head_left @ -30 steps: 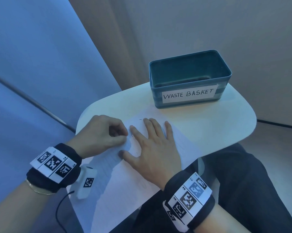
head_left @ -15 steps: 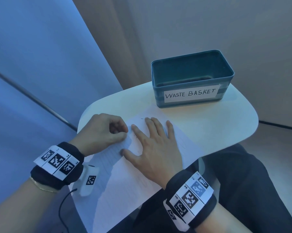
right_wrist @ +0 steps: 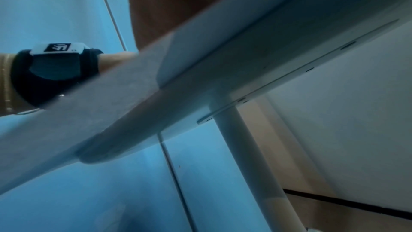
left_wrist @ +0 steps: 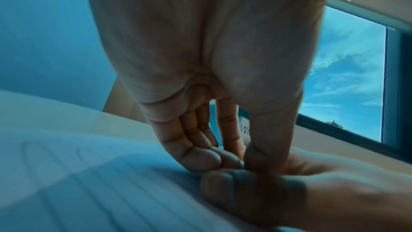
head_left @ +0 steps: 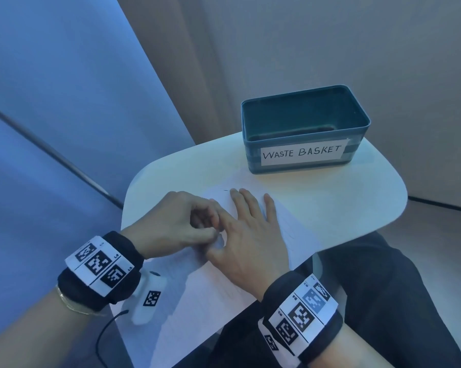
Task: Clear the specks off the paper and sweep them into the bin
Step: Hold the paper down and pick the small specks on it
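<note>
Your left hand fingers are curled, tips bunched at the right thumb, now nearer you than before; pinching anything? Cannot tell. Right hand lies flat on the paper. Specks unseen; bin far right, unreached.

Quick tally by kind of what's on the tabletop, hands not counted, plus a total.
Paper sheet: 1
Waste basket: 1
White tagged device: 1
Total: 3
Specks too small to count.
</note>
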